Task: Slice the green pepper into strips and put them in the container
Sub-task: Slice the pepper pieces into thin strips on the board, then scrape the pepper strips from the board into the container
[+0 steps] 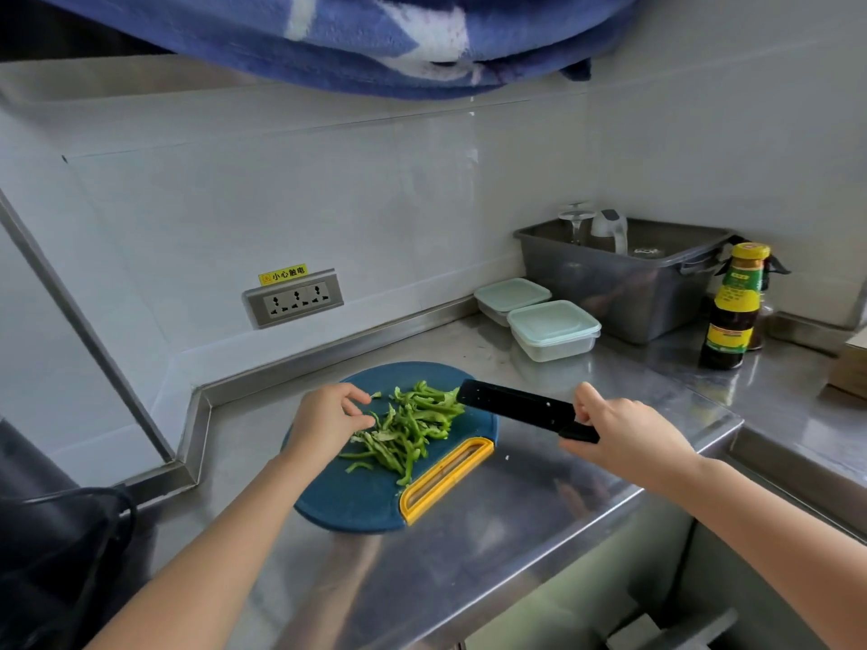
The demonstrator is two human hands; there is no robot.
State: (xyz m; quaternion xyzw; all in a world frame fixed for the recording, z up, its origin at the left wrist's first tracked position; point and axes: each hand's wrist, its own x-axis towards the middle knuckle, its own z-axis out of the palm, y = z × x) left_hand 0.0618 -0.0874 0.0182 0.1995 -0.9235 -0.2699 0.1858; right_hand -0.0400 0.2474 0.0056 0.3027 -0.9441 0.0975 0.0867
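Many green pepper strips [408, 429] lie in a loose pile on the blue cutting board [356, 499] on the table [539, 509]. The left hand [323, 419] is at the pile's edge, its fingers loosely bent and holding nothing. The right hand [624, 429] grips the black knife [511, 405] by its handle. The strips look light, bendy and a bit slippery, so scooping a bunch from both sides should work best. The container [553, 328] sits well apart with its lid on.
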